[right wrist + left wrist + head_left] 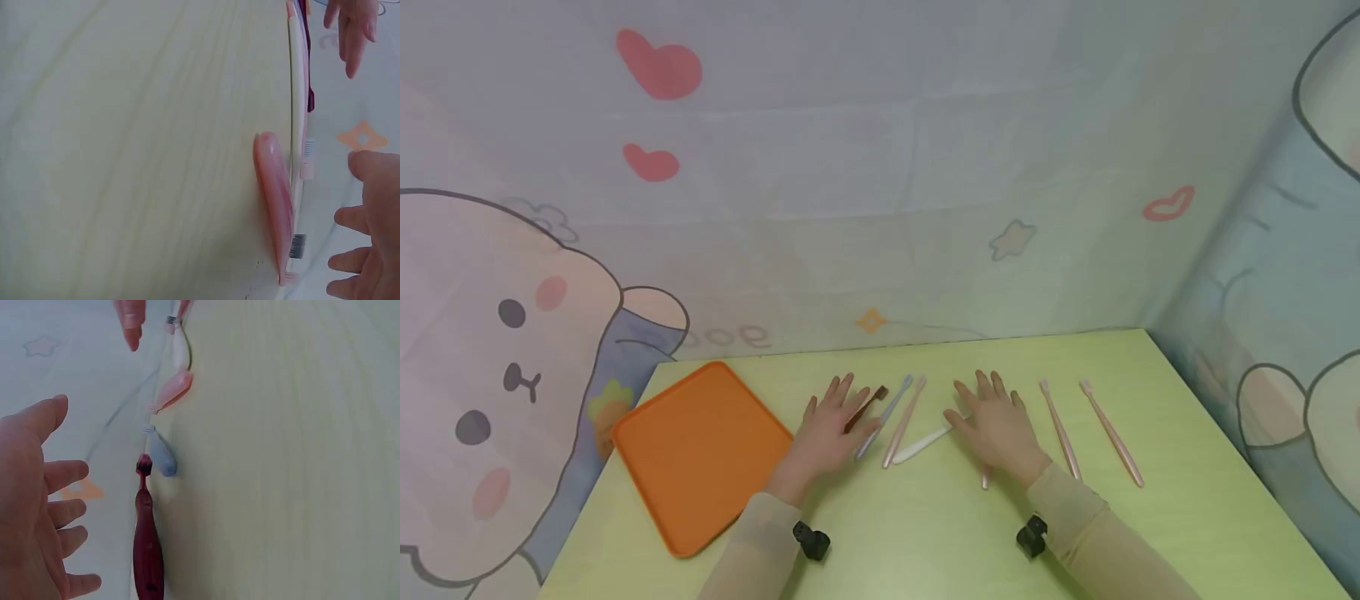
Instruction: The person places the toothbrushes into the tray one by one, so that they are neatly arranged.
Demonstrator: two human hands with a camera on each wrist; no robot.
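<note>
My left hand [827, 433] is held over the table, fingers spread and holding nothing, partly covering a dark red toothbrush [867, 408]. Beside its thumb lies a blue toothbrush [886, 414], then a pink toothbrush [903, 425]. A white toothbrush [922, 446] slants toward my right hand [1000, 429], which hides its head end. That hand is likewise spread, with no object in it. Beneath it, another pink toothbrush [986, 478] shows only its handle end; in the right wrist view this pink toothbrush [274, 187] is mostly visible.
An orange square tray [700, 458] lies at the table's left. Right of my right hand are two more pink toothbrushes, one nearer [1060, 429] and one farther [1111, 433]. A printed cloth [865, 167] hangs behind the table's [917, 542] back edge.
</note>
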